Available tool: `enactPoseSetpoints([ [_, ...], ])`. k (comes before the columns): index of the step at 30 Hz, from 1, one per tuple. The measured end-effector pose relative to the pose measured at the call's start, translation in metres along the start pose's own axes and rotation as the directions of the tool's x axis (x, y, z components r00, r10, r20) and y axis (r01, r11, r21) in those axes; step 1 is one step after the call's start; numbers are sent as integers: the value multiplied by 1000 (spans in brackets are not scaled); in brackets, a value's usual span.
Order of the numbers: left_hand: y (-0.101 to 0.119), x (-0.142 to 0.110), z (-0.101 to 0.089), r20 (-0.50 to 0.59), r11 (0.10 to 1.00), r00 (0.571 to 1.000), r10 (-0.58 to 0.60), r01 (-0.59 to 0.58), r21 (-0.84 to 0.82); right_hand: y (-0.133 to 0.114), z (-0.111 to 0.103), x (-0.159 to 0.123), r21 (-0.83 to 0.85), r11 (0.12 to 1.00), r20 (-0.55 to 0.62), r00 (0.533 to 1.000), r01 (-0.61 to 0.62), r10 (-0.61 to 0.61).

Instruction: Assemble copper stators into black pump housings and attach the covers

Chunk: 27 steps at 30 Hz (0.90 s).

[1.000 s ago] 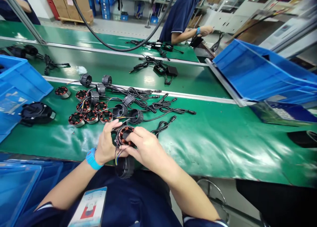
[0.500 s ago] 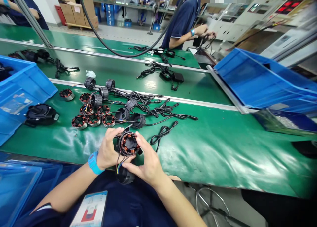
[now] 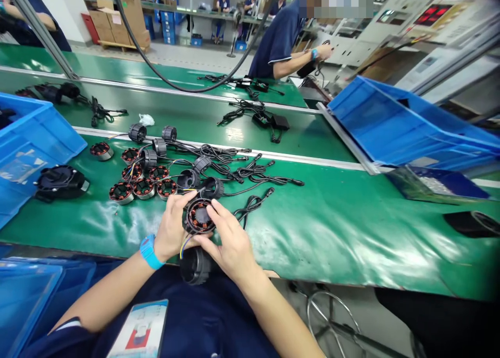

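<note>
At the near edge of a green bench (image 3: 320, 233), a round black motor (image 3: 202, 215) sits between two hands, its open face tilted up to show a ring of copper coils (image 3: 195, 221). The left hand (image 3: 171, 228) wraps its left side; the right hand (image 3: 231, 243) is half curled, fingertips on the right rim, thumb lower down. Thin wires (image 3: 183, 247) drop from its lower left toward a black cap (image 3: 194, 268) just below; whether they join it is hard to tell. The motor looks stiff and probably weighty for its size, with smooth plastic that might slip. Coils and wires seem the fragile parts, so the outer rim looks the best place to take hold.
</note>
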<state>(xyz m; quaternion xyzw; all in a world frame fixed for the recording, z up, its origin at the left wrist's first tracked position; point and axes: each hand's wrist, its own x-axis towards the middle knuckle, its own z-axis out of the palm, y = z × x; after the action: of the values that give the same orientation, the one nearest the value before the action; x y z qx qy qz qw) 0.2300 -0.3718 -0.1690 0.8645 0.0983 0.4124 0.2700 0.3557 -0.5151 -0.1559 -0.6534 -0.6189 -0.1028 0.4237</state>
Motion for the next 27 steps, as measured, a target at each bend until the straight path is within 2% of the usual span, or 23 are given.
enactPoseSetpoints([
  [4, -1, 2, -2, -88, 994, 993, 78, -84, -67, -7, -3, 6, -69, 992, -14, 994, 103, -105],
  [8, -3, 2, -1, 46, 1000, 999, -6, 6, 15, -5, 6, 4, -84, 993, 41, 996, 88, -85],
  [10, -2, 0, 2, 68, 997, 996, -62, 58, 56, -1, 13, 0, -71, 995, 63, 995, 77, -72],
  [13, -1, -5, 10, -4, 998, 998, -60, 60, 30, -1, 14, -2, -121, 991, 100, 994, 51, -39],
  [15, -1, -6, 14, -78, 999, 996, -36, 38, 28, -6, 3, -3, -143, 989, 85, 996, 43, -31],
  [16, 0, -5, 14, -120, 998, 993, -17, 24, 50, -10, -5, -4, -105, 994, 41, 999, 31, -27],
  [18, 3, 0, 11, -194, 992, 980, 38, -15, 122, -20, -21, -9, 154, 988, -17, 1000, -12, 15],
  [19, 5, 4, 8, -227, 986, 971, 76, -39, 165, -25, -26, -14, 360, 930, 48, 997, -75, 61],
  [20, 9, 10, 3, -259, 976, 958, 121, -67, 206, -29, -28, -20, 564, 803, 211, 974, -192, 85],
  [21, 12, 17, -2, -294, 964, 941, 171, -99, 245, -32, -25, -27, 694, 620, 425, 903, -365, 56],
  [22, 16, 25, -7, -327, 950, 918, 223, -129, 284, -35, -17, -35, 726, 422, 606, 795, -542, -21],
  [23, 20, 32, -12, -359, 933, 892, 274, -156, 325, -36, -6, -42, 688, 243, 719, 687, -684, -101],
  [24, 25, 40, -17, -388, 914, 864, 320, -174, 366, -36, 8, -50, 644, 90, 764, 633, -759, -128],
  [25, 29, 46, -22, -415, 896, 836, 359, -185, 403, -35, 23, -56, 643, -49, 758, 644, -764, -103],
  [26, 34, 51, -26, -439, 881, 809, 390, -190, 434, -34, 36, -61, 688, -146, 715, 699, -711, -32],
  [27, 38, 54, -29, -470, 874, 783, 407, -183, 451, -33, 47, -64, 774, -188, 624, 779, -605, 61],
])
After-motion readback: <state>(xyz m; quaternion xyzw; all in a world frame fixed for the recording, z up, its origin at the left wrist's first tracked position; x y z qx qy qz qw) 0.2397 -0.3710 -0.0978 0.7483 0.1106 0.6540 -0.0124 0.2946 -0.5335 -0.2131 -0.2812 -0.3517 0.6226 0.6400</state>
